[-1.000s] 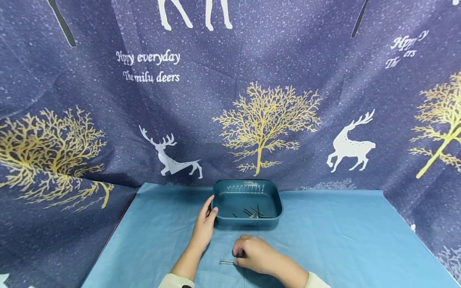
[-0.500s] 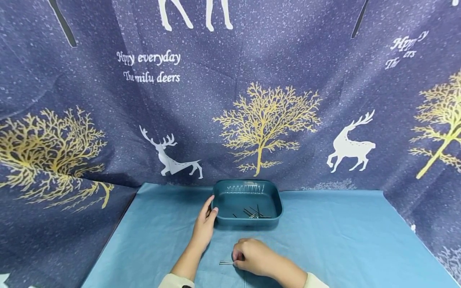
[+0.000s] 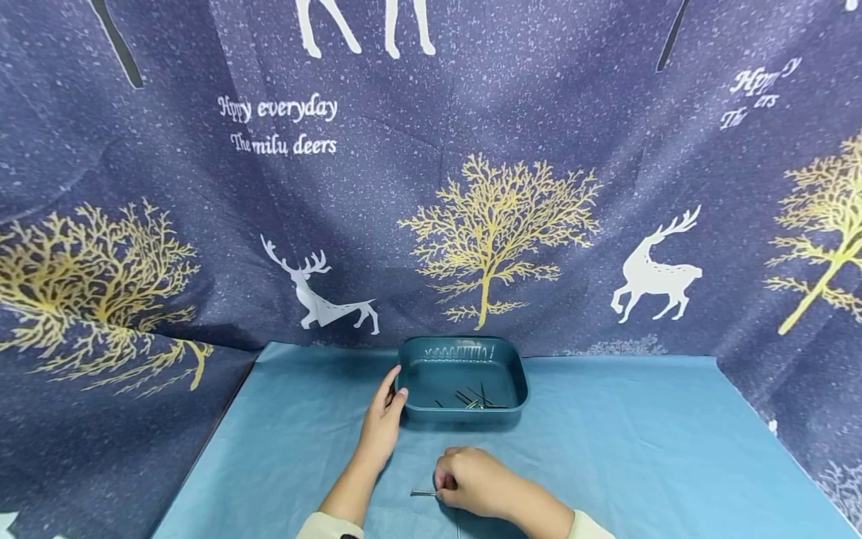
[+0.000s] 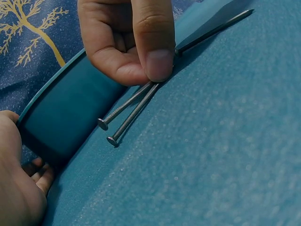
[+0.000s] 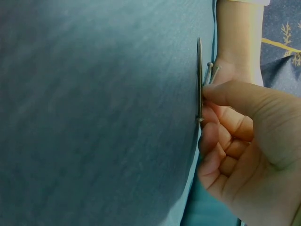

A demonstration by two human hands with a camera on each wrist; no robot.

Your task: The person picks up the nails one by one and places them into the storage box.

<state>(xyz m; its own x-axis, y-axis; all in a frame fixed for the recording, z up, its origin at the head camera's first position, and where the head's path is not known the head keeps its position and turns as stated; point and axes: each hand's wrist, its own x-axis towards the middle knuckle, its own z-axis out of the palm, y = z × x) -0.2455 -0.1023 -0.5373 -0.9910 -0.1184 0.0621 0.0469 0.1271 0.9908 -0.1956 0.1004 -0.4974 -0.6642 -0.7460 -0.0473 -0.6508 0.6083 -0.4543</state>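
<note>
In the left wrist view, the thumb and forefinger of my right hand [image 4: 153,40] pinch two steel nails [image 4: 127,110] close over the blue cloth, heads poking out together. A third nail [image 4: 216,30] lies on the cloth beside the fingertips, pointing away; the right wrist view shows this nail [image 5: 199,77] alongside the thumb. In the head view my right hand [image 3: 474,479] is in front of the dark teal tray [image 3: 458,416]. My left hand [image 3: 384,423] grips the tray's left side, thumb at the front corner, some fingers hidden behind the wall.
Several loose nails [image 3: 481,400] lie inside the tray, mostly toward its front right. A light blue cloth [image 3: 626,442] covers the table. Behind the tray hangs a dark blue curtain [image 3: 377,202] printed with deer and golden trees.
The two pinched nails, slightly spread before, now line up closer together in the head view. My right hand has shifted only slightly; my left hand and the tray stay put.
</note>
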